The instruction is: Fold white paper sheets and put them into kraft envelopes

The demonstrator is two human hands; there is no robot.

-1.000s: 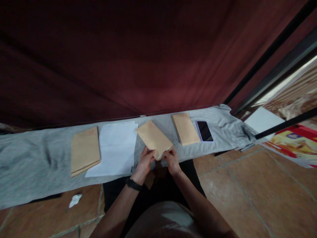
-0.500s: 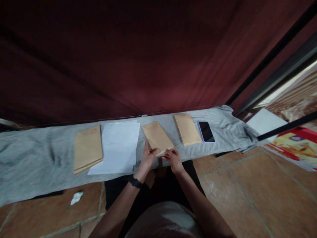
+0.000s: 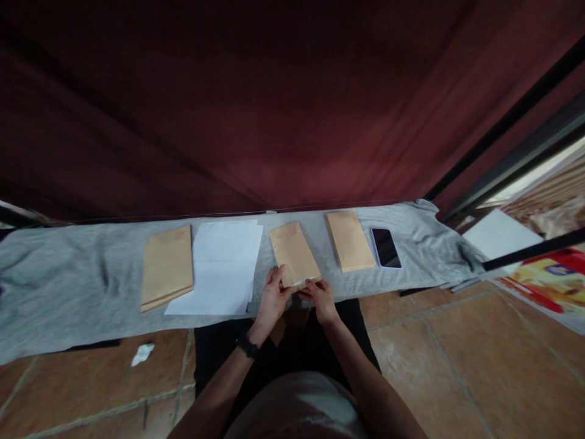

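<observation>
A brown paper envelope (image 3: 295,253) lies at a slant on the grey cloth, its near end between my hands. My left hand (image 3: 274,297) grips its near left corner, thumb on top. At the near right corner, my right hand (image 3: 319,297) pinches the edge, where a thin white strip shows. Left of it are white paper sheets (image 3: 223,268), partly under a stack of brown envelopes (image 3: 167,265). To the right rests another stack of brown envelopes (image 3: 351,242), with a phone (image 3: 386,248) beside it.
The grey cloth (image 3: 91,274) covers a long narrow surface in front of a dark red curtain (image 3: 274,122). Black metal bars (image 3: 525,116) stand at the right, near a red and yellow box (image 3: 553,277). A crumpled white tissue (image 3: 142,353) lies on the tiled floor.
The envelope in my hands has turned slightly more upright. My left hand has shifted a little along its near left corner. The whole view has shifted slightly.
</observation>
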